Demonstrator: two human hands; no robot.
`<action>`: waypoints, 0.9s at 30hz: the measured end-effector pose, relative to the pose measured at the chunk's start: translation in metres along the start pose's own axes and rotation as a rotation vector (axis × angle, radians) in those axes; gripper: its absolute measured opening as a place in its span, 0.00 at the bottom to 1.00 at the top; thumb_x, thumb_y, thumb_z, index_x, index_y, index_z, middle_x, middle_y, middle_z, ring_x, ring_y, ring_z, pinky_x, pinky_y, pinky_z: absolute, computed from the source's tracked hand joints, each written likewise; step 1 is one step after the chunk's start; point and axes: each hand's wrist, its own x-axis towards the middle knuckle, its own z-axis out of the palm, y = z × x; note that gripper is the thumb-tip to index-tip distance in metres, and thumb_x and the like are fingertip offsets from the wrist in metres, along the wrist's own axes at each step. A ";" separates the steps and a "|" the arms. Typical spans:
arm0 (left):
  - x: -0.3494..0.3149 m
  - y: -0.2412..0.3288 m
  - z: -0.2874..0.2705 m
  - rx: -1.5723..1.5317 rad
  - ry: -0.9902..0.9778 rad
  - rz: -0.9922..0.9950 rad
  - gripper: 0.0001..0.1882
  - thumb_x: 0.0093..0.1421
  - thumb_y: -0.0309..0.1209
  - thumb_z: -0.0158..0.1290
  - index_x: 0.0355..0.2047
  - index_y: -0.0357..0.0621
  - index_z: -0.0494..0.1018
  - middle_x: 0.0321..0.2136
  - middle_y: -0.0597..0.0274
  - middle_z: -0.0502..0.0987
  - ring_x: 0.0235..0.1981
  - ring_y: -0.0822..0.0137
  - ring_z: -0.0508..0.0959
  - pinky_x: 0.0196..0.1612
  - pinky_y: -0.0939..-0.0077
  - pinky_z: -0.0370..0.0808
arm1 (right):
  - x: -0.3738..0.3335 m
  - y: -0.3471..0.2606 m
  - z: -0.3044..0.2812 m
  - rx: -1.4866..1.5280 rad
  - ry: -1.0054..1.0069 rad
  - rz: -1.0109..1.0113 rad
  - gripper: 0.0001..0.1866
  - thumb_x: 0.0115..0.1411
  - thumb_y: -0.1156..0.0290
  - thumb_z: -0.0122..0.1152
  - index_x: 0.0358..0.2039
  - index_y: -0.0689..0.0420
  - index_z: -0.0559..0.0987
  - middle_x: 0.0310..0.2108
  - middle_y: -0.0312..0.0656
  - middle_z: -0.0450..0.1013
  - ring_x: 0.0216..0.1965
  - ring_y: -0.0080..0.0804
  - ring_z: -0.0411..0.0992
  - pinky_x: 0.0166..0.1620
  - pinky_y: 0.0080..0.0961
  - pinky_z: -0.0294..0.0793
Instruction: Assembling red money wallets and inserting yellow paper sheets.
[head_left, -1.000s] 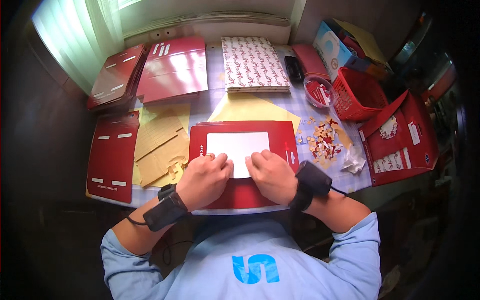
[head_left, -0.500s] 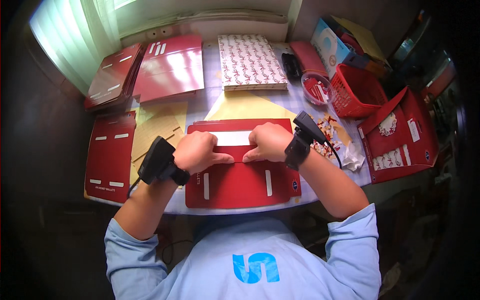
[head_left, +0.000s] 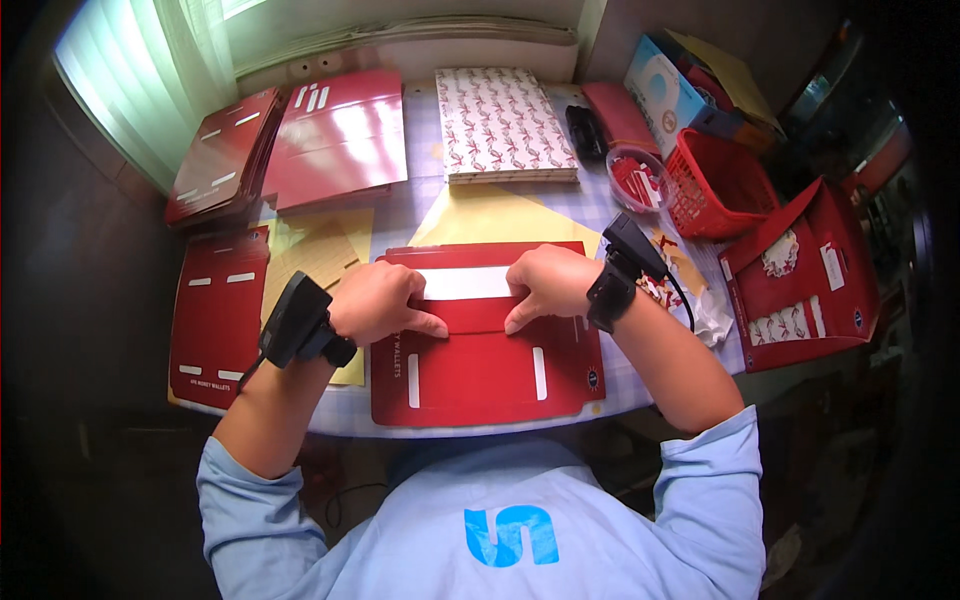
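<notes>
Red card (head_left: 475, 375) lies at the near middle of the desk (head_left: 345, 404), its white area (head_left: 465, 284) shrunk to a strip since a second ago, suggesting a panel is now folded over. The left hand (head_left: 378, 302) and right hand (head_left: 555, 285) rest half-curled on it; whether either grip pinches or merely presses, I cannot tell. Checked cloth covers the desk, and a pale curtain (head_left: 130, 80) hangs at left.
</notes>
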 end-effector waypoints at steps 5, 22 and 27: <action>-0.001 -0.002 0.003 -0.054 0.154 0.143 0.24 0.50 0.49 0.66 0.32 0.38 0.76 0.28 0.53 0.76 0.31 0.55 0.78 0.35 0.66 0.74 | -0.004 -0.001 0.005 -0.032 0.092 0.015 0.23 0.43 0.55 0.76 0.30 0.61 0.80 0.28 0.48 0.78 0.34 0.43 0.77 0.37 0.36 0.74; -0.014 0.012 0.011 0.169 0.186 0.495 0.15 0.54 0.24 0.55 0.44 0.43 0.72 0.31 0.56 0.73 0.34 0.55 0.76 0.37 0.65 0.72 | -0.013 -0.009 0.048 -0.348 0.523 -0.379 0.05 0.52 0.73 0.59 0.28 0.57 0.73 0.28 0.43 0.71 0.33 0.44 0.72 0.38 0.39 0.71; -0.031 0.012 0.028 0.452 0.332 0.627 0.17 0.54 0.29 0.53 0.45 0.44 0.73 0.26 0.66 0.65 0.27 0.68 0.70 0.34 0.72 0.68 | -0.034 -0.030 0.081 -0.789 0.697 -0.417 0.17 0.49 0.71 0.56 0.40 0.65 0.78 0.23 0.37 0.67 0.26 0.30 0.67 0.31 0.27 0.65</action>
